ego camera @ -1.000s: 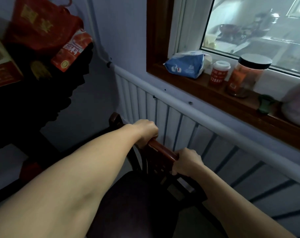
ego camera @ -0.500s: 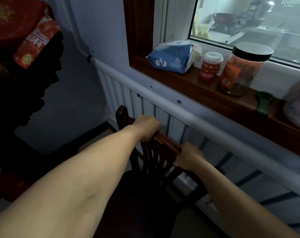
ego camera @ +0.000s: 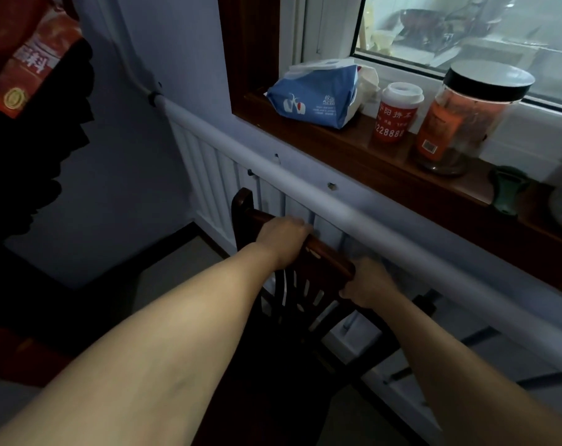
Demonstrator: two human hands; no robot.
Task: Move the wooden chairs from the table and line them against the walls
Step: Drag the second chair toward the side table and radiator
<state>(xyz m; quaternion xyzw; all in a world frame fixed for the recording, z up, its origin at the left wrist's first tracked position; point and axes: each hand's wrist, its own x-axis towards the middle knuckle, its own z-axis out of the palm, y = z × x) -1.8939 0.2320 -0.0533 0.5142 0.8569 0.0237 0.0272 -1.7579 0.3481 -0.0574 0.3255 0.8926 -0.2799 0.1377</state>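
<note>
A dark wooden chair [ego camera: 324, 262] stands right in front of me, its slatted back close against the white radiator [ego camera: 215, 175] under the window. My left hand [ego camera: 281, 238] grips the left part of the chair's top rail. My right hand [ego camera: 368, 283] holds the rail's right end. The dark seat lies below my forearms and is mostly hidden in shadow. The chair's legs are out of sight.
A wooden window sill [ego camera: 353, 152] above the radiator carries a blue tissue pack [ego camera: 318, 98], a red cup [ego camera: 397, 114], a clear jar [ego camera: 466, 117] and a green object [ego camera: 506, 191]. Dark furniture with red packages [ego camera: 25, 72] crowds the left. Bare floor [ego camera: 170, 272] shows in the corner.
The chair and both hands have moved closer to the radiator, and my view has shifted toward the wall. Both hands keep their grip on the top rail.
</note>
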